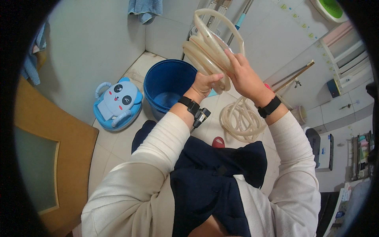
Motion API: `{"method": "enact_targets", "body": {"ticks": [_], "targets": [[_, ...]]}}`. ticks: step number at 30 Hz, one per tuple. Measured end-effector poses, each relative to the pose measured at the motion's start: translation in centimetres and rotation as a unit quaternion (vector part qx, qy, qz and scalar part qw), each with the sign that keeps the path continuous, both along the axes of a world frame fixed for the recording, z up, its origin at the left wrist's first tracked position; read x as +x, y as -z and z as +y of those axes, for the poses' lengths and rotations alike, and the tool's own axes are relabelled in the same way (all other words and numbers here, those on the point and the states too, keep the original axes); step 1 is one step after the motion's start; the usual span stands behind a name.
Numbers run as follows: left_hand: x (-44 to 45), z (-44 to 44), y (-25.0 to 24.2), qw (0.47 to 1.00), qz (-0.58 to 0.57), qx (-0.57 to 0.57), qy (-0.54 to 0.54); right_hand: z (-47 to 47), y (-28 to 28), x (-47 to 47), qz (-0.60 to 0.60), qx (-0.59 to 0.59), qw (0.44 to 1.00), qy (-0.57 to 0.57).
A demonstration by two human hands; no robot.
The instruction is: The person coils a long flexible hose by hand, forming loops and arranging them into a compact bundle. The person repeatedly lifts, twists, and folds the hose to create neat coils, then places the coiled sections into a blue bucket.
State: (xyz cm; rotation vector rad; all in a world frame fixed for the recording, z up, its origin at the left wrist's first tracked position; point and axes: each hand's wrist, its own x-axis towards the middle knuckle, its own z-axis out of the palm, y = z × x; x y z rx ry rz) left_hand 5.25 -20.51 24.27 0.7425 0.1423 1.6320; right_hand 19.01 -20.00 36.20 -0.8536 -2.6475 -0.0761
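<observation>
Several loops of clear reinforced plastic hose [207,56] are gathered in front of me, raised above the floor. My left hand [204,83] grips the lower end of the loops, its thumb lying across them. On the other side, my right hand [247,74] is wrapped against the same bundle, its fingers partly hidden behind the hose. One larger loop arches above the rest. More of the hose lies in a loose coil [241,121] on the tiled floor below my right wrist. A blue plastic bucket [170,83] stands just left of my left hand, with no hose inside it.
A blue panda-faced child's potty seat [120,102] sits on the floor left of the bucket. The wooden door [68,166] is at the far left. Mop handles [241,20] lean at the back wall, and a washing machine-like white appliance [324,151] stands at the right.
</observation>
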Motion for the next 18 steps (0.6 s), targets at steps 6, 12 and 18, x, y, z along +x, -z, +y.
{"method": "enact_targets", "body": {"ticks": [6, 12, 18], "targets": [[0.2, -0.1, 0.0, 0.995, -0.01, -0.087, -0.04, 0.8, 1.0, 0.6, -0.078, 0.043, 0.994, -0.066], [0.2, 0.2, -0.5, 0.989, -0.019, -0.131, -0.07, 1.9, 3.5, 1.7, -0.053, -0.038, 0.997, -0.035], [-0.8, 1.5, -0.1, 0.986, -0.045, -0.151, -0.061, 2.4, 7.9, 3.0, 0.107, -0.026, 0.993, -0.045]]}}
